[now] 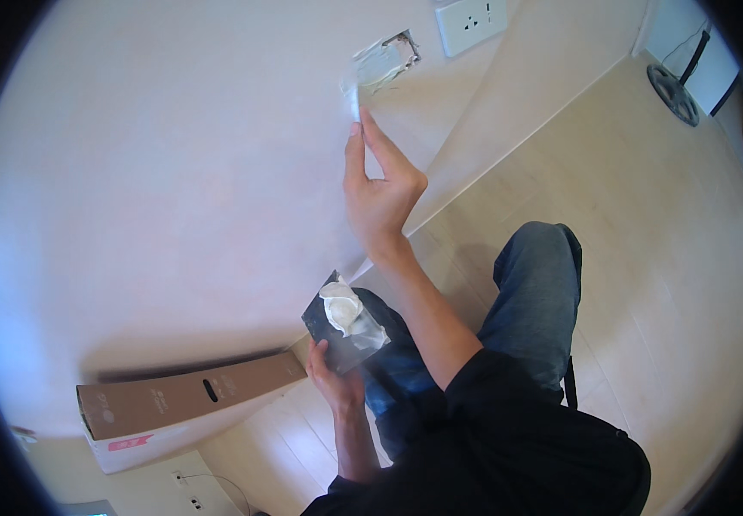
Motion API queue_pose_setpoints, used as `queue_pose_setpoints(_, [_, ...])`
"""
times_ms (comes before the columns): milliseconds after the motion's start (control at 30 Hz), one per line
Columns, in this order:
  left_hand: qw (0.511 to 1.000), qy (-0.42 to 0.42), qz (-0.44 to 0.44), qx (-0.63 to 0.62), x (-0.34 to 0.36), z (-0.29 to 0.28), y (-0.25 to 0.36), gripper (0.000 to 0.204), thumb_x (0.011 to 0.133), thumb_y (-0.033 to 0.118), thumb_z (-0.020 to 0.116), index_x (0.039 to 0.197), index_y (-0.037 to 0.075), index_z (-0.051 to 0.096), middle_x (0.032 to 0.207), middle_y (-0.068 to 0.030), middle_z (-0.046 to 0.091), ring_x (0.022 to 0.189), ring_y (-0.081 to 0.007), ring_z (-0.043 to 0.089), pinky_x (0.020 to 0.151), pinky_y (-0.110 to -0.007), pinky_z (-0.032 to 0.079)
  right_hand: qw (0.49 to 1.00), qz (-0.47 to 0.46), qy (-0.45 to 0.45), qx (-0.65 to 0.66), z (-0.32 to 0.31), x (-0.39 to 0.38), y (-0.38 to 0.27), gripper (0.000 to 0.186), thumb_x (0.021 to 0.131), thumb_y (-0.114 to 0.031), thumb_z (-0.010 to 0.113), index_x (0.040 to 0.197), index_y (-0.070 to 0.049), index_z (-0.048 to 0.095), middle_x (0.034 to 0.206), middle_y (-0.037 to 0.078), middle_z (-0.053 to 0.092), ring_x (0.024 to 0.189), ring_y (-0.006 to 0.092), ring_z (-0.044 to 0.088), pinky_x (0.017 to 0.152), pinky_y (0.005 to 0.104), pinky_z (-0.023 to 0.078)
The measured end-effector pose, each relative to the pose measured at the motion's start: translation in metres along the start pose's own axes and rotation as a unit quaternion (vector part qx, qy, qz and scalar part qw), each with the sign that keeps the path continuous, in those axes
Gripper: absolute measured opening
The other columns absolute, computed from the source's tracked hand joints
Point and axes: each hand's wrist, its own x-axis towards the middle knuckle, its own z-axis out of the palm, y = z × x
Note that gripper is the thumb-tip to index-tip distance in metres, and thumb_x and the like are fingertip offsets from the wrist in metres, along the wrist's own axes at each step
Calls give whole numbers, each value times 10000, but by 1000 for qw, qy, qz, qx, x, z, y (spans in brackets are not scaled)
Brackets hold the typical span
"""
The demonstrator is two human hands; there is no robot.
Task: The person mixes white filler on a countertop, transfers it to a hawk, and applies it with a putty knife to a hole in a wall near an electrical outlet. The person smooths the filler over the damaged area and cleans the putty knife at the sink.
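Observation:
My right hand (pixel 382 193) is raised to the wall, its thumb and fingertips pinched on a thin pale strip (pixel 355 103) whose exact kind I cannot make out. The strip lies close to the lower left edge of a rough rectangular patch (pixel 380 65) in the wall, smeared with white putty. A darker gap shows at the patch's upper right corner. Lower down, my left hand (pixel 334 378) grips the near edge of a flat dark square board (pixel 346 344). A thick lump of white putty (pixel 340 311) sits on it, with a thinner smear beside it.
A white wall socket (pixel 472 26) is just right of the patch. At the lower left, a long brown cardboard box (pixel 191 391) stands along the wall. My bent knee (pixel 535 275) in jeans is over the tiled floor (pixel 621 232). A round dark base (pixel 672 95) stands far right.

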Motion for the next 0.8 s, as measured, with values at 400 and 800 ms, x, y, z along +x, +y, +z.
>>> queue_pose_setpoints(400, [1000, -24, 3, 9, 4, -8, -1, 193, 944, 117, 491, 1083, 22, 584, 992, -78, 642, 905, -187, 639, 806, -340, 527, 971, -203, -23, -122, 12, 9, 42, 348, 859, 19, 681, 1207, 30, 665, 1238, 231, 647, 1134, 318, 660, 975, 389, 521])
queue_pose_setpoints(800, [999, 34, 9, 6, 1, -8, -6, 227, 942, 119, 495, 1121, 9, 582, 1027, -83, 645, 966, -199, 637, 886, -352, 516, 985, -167, 13, -31, -4, 14, 26, 297, 837, 71, 663, 1130, 34, 693, 1113, 193, 709, 1053, 336, 691, 936, 438, 539])
